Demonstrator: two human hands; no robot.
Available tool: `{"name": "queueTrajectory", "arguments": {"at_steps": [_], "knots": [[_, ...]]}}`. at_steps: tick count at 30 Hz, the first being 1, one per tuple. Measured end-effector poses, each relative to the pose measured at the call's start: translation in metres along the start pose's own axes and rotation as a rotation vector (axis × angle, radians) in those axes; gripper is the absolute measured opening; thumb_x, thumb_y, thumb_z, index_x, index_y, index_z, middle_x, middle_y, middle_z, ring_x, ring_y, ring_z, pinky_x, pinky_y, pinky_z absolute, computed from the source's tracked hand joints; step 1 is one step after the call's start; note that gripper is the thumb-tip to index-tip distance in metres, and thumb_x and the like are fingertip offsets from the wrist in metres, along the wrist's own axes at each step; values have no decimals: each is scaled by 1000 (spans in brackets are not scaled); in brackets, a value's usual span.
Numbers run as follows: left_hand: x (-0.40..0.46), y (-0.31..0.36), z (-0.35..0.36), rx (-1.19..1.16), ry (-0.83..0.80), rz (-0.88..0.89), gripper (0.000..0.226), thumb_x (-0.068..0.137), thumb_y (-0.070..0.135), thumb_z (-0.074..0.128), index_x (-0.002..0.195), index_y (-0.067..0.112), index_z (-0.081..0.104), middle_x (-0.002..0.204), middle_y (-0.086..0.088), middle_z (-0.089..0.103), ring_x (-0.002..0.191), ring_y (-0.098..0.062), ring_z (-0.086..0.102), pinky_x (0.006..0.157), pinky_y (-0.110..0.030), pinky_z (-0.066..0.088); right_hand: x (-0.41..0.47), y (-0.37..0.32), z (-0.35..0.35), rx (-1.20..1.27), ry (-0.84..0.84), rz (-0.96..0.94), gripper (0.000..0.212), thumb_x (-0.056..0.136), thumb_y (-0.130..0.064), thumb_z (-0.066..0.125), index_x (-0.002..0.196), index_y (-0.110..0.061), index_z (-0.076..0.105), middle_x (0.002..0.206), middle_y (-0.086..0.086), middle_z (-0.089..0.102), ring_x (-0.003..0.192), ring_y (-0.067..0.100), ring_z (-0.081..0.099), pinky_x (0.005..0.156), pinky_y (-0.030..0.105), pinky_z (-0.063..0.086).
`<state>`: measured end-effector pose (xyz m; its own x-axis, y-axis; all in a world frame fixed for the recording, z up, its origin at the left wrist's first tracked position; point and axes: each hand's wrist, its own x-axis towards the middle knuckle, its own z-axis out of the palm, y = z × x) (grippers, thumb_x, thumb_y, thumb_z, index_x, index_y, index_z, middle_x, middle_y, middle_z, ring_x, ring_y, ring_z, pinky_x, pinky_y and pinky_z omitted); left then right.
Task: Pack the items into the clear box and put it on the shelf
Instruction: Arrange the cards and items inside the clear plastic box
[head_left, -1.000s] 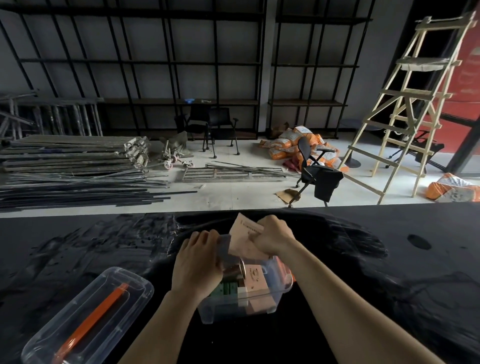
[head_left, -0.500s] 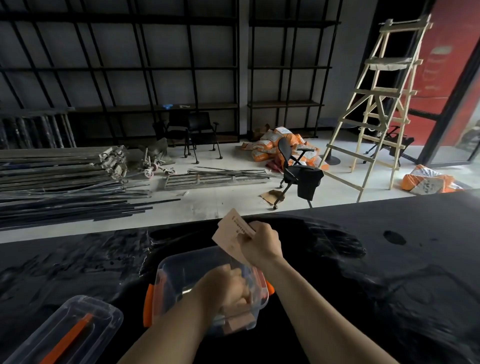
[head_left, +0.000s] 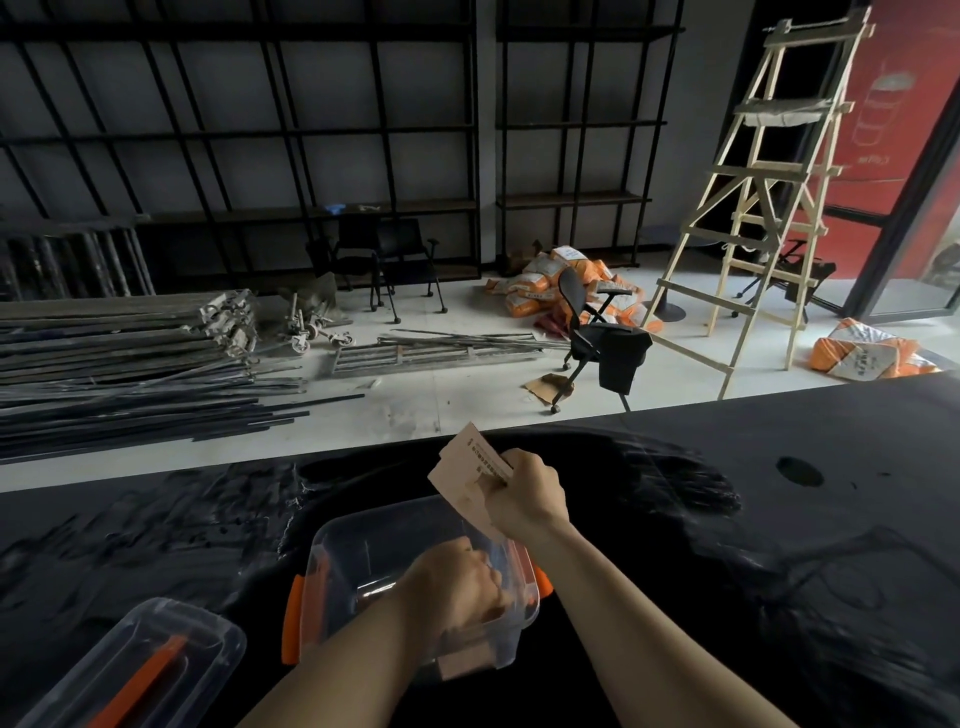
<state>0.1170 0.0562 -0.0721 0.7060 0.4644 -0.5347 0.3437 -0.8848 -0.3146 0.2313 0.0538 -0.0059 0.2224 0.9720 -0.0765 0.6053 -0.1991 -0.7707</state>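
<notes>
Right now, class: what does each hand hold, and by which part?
Right hand pinches the pale pink paper packet by its near end. Left hand, inside the clear plastic box: cannot tell.

Box contents (head_left: 467, 667) — blurred behind left hand (head_left: 457, 587)

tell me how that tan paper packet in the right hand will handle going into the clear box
The tan paper packet looks thin and flat, so it is probably light and somewhat floppy. The right hand pinches it at one edge and it juts out unsupported, which hints at some stiffness. It should slide into the clear box edge-on without rolling.
</notes>
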Motion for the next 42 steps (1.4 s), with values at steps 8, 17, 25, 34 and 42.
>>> {"name": "queueTrajectory", "arguments": {"at_steps": [8,17,25,34,42], "knots": [[-41,-17,-6,-167,248,-53,29,92,15,65,120,19,67,116,-8,65,107,-29,56,94,-42,47,5,-4,-6,142,24,52,22,87,-18,52,99,-17,70,99,4,70,89,25,68,73,39,62],[-118,-48,-19,-1279,944,-490,25,83,18,70,99,37,64,95,14,74,93,-3,70,79,-24,51,13,-19,-13,477,141,56,24,82,-12,52,91,-17,75,86,4,76,80,27,73,68,46,63],[-122,-37,-25,-1962,1493,-890,36,92,10,69,122,26,59,105,-6,73,99,-20,69,69,-28,54,-2,-32,16,736,-79,101,14,87,-12,67,100,-8,73,88,13,78,74,29,76,57,37,62],[-90,-34,-29,-2254,1866,-1410,29,86,0,72,103,11,51,107,-17,64,100,-30,66,86,-36,53,-21,-44,39,955,-158,121,25,96,-3,44,109,-8,64,92,19,77,74,28,74,53,33,56],[-77,-16,-27,-1976,1717,-1478,25,86,10,75,108,8,63,101,-8,71,89,-23,66,70,-28,51,-26,-48,43,916,-171,64,24,99,-10,40,114,-15,59,104,16,71,96,34,69,69,44,62]]}}
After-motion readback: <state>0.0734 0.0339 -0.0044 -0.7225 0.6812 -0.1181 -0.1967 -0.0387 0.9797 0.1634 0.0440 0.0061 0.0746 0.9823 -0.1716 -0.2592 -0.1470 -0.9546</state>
